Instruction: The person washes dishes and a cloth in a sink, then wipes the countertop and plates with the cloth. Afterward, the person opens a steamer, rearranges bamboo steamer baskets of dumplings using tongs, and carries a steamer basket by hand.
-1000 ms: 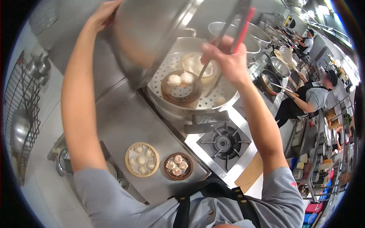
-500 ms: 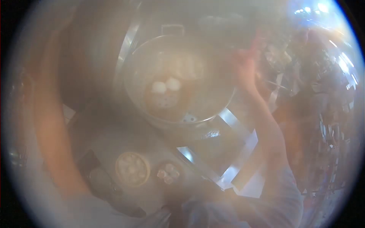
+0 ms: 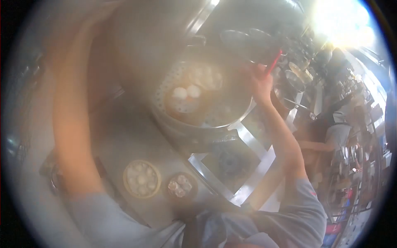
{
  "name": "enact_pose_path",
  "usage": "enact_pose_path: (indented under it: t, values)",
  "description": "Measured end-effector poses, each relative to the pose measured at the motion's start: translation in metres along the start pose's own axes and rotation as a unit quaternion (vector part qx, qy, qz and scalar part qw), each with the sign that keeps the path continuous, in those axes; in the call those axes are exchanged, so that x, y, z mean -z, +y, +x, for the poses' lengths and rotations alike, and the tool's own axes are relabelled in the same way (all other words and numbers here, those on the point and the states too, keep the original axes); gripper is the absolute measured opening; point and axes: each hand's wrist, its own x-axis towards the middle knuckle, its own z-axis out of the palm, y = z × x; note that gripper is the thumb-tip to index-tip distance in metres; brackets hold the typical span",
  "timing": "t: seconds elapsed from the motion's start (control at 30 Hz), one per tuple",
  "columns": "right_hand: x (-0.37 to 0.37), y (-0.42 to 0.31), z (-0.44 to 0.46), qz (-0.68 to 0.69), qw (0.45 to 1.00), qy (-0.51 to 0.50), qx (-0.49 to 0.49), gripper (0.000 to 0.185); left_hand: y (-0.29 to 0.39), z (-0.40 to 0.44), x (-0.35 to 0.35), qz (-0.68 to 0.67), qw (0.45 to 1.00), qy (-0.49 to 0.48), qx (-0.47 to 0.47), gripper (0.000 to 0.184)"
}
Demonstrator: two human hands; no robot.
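Steam hazes the view. My left arm (image 3: pixel 76 132) reaches up the left side toward a large dark rounded shape (image 3: pixel 138 41), perhaps a lid; the fingers of that hand are lost in the haze at the top. My right hand (image 3: pixel 260 80) is closed on a thin red stick-like thing (image 3: pixel 274 62) over the right rim of a large round steamer pot (image 3: pixel 215 125). Inside the pot, two white buns (image 3: pixel 186 91) sit on a small round base with holes. Behind them is a basket of pale dumplings (image 3: pixel 206 77).
On the metal counter (image 3: pixel 124 138) stand a round steamer basket (image 3: pixel 142 179) of pale dumplings and a smaller dark one (image 3: pixel 180 185) with several pieces. A square metal burner frame (image 3: pixel 252 184) lies right of them. Pans and ladles (image 3: pixel 300 74) crowd the back right, with another person (image 3: pixel 337 124) beyond.
The steam has thinned, so the pot's perforated plate and the red stick show more clearly. The camera view has shifted. My right hand stays near the pot's right rim.
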Motion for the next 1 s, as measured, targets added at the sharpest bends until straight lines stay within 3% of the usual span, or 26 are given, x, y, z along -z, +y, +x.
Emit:
enact_pose_path:
  t: [0.27, 0.33, 0.47, 0.5, 1.0]
  values:
    - [-0.006, 0.052, 0.007, -0.016, 0.999, -0.005, -0.029, 0.015, 0.004, -0.002, 0.010, 0.089, 0.996, 0.004, 0.025, 0.039]
    - [-0.006, 0.063, 0.012, -0.007, 1.000, -0.022, -0.014, 0.016, -0.003, 0.000, 0.007, 0.053, 0.998, 0.022, -0.003, 0.039]
    - [-0.012, 0.053, 0.013, 0.021, 0.999, -0.033, -0.018, 0.017, -0.015, 0.014, 0.014, 0.020, 1.000, 0.024, 0.005, 0.039]
    - [-0.012, 0.058, 0.013, 0.022, 0.999, -0.037, -0.021, 0.017, -0.013, 0.020, 0.021, 0.033, 0.999, -0.034, 0.025, 0.038]
    - [-0.020, 0.052, 0.015, 0.035, 0.999, -0.009, -0.027, 0.021, -0.024, 0.023, 0.030, 0.045, 0.999, 0.002, -0.006, 0.037]
